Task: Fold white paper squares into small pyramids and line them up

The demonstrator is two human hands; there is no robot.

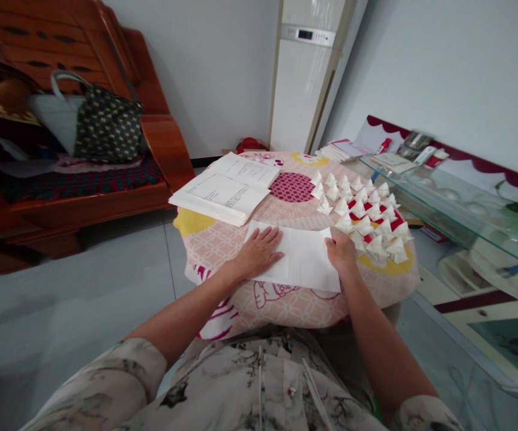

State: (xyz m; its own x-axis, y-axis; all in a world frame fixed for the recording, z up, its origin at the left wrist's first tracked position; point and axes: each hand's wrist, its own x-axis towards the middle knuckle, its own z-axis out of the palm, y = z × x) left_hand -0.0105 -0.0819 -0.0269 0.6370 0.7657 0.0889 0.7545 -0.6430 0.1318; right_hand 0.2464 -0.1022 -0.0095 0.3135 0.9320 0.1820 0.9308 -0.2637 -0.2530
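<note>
A folded white paper sheet [301, 257] lies on a small round table [223, 239] covered by a pink patterned cloth. My left hand [259, 251] rests flat on the sheet's left end, fingers stretched out. My right hand [342, 251] presses on the sheet's right edge with fingers curled down onto it. Just beyond my right hand sit several small folded white paper triangles [362, 212] in rows, some showing red.
An open book [227, 188] lies at the table's far left. A glass-topped table [456, 197] with papers and objects stands to the right. A wooden bench [84, 179] with a dark bag [104, 123] is at left; a tall white air conditioner [304, 72] stands behind.
</note>
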